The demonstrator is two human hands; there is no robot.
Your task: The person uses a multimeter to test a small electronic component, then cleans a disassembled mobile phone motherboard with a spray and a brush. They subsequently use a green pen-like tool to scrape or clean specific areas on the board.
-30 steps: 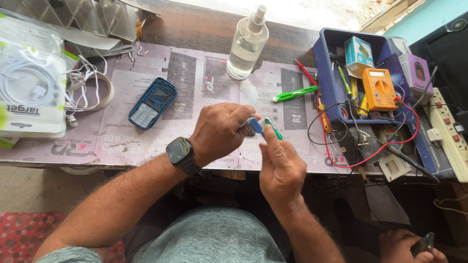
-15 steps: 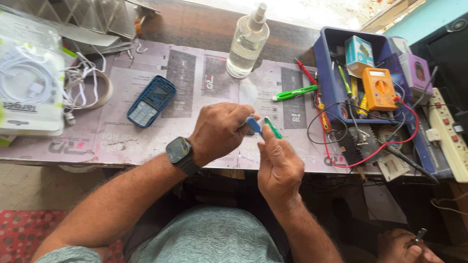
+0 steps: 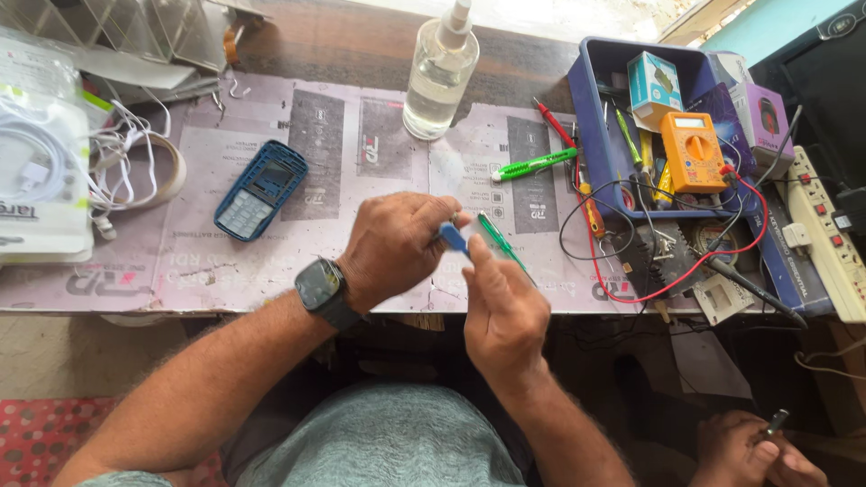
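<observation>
This is a small electronics repair workshop, likely for mobile phones. The surface (image 3: 271,54) is a worn wooden bench covered with a printed paper mat (image 3: 361,180). A blue tray (image 3: 603,108) holds an orange multimeter (image 3: 693,151) with red and black test leads, screwdrivers and small boxes. A blue phone housing (image 3: 260,189) lies open on the mat, beside a clear spray bottle (image 3: 438,77), packaged white cables (image 3: 36,171) and a power strip (image 3: 830,243).
</observation>
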